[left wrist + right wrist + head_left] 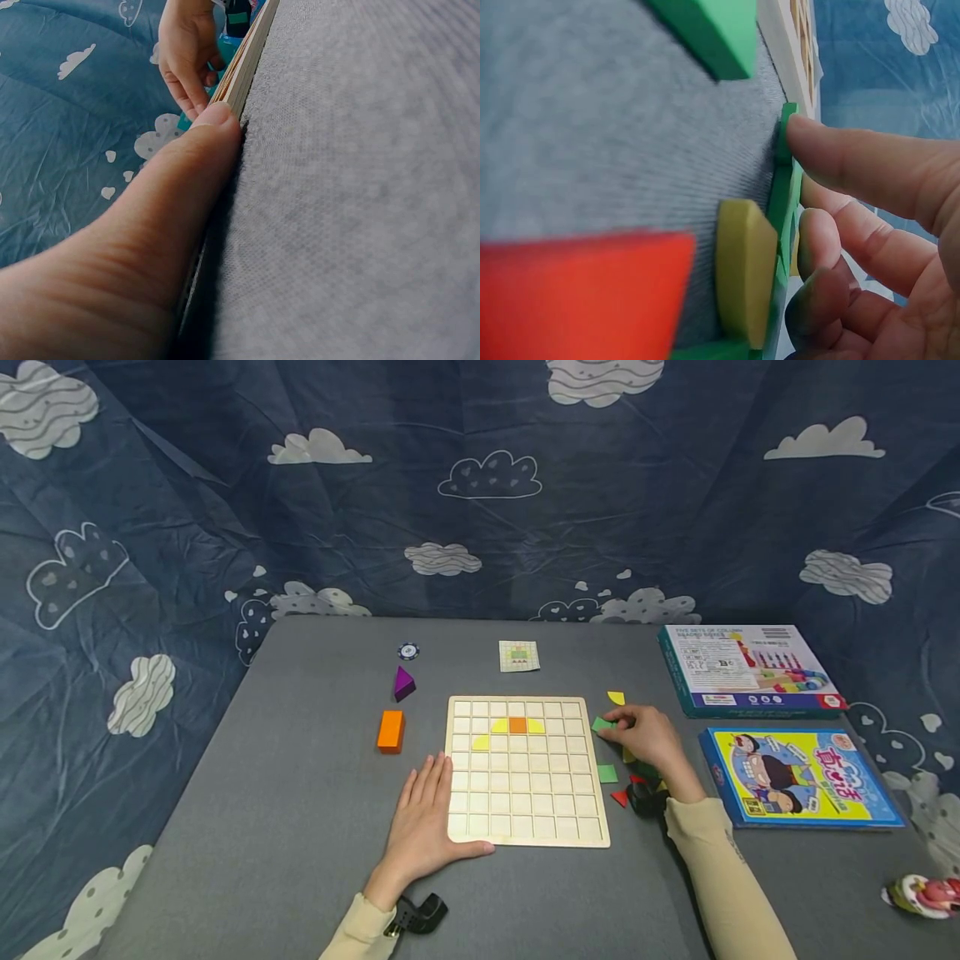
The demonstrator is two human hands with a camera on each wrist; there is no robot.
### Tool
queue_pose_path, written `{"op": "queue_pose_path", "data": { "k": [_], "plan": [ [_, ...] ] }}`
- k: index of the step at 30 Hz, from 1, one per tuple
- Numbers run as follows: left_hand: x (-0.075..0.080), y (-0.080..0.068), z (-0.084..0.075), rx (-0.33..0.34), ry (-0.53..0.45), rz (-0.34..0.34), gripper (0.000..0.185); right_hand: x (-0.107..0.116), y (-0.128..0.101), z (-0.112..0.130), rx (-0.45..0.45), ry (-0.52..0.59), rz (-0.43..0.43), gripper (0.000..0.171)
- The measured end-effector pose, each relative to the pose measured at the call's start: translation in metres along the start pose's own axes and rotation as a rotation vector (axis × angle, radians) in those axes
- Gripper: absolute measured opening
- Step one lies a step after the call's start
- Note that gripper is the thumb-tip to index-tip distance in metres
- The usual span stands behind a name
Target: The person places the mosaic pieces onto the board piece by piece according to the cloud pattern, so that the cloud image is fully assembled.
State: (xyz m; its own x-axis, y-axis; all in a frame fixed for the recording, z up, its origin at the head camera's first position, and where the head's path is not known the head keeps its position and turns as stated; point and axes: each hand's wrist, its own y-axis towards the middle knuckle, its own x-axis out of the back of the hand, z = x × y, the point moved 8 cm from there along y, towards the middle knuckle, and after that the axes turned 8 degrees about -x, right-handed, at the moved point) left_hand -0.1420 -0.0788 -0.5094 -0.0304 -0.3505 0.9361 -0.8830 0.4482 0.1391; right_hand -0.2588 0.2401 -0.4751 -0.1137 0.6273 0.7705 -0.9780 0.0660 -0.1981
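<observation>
While my left hand (422,818) rests, fingers extended, against the board (537,781), my right hand (648,737) pinches a green tile (602,724) just beside the board's right edge; probably light and stiff, grip opposite edges.

Cloud-print fabric backdrop (375,518): is hanging dark blue behind the grey table (300,735) and along both sides, showing creases.
Printed clouds (318,447): are spreading across it, some filled white, some wavy-lined, some outlined, with small hearts (931,722) sitting among them.
Table: is reaching back toward the fabric, its surface showing a woven texture.
Light: is falling softly and evenly.
</observation>
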Motion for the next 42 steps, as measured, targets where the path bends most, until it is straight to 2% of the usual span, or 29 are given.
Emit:
{"op": "queue_pose_path", "data": {
  "k": [6, 15, 20, 25, 30, 35, 42],
  "plan": [
    [0.000, 0.000, 0.000, 0.000, 0.000, -0.002, 0.131, -0.001, 0.002, 0.001, -0.026, 0.006, 0.020, 0.030],
    [0.000, 0.000, 0.000, 0.000, 0.008, -0.006, 0.131, -0.002, 0.002, 0.003, 0.007, 0.010, -0.012, 0.024],
    [0.000, 0.000, 0.000, -0.001, 0.009, -0.005, 0.131, 0.001, -0.001, 0.004, 0.043, 0.019, -0.044, 0.020],
    [0.001, 0.000, 0.000, -0.001, 0.003, -0.004, 0.131, 0.006, -0.008, 0.009, 0.089, 0.053, -0.122, 0.019],
    [0.001, 0.000, -0.001, 0.000, 0.000, -0.001, 0.131, 0.003, -0.013, 0.018, 0.124, 0.088, -0.160, 0.018],
    [0.001, 0.000, 0.000, 0.000, 0.009, -0.005, 0.131, -0.006, -0.014, 0.032, 0.163, 0.126, -0.158, 0.016],
    [0.001, 0.000, -0.001, -0.002, 0.009, -0.008, 0.131, -0.025, -0.018, 0.059, 0.222, 0.184, -0.082, 0.014]
  ]
}}
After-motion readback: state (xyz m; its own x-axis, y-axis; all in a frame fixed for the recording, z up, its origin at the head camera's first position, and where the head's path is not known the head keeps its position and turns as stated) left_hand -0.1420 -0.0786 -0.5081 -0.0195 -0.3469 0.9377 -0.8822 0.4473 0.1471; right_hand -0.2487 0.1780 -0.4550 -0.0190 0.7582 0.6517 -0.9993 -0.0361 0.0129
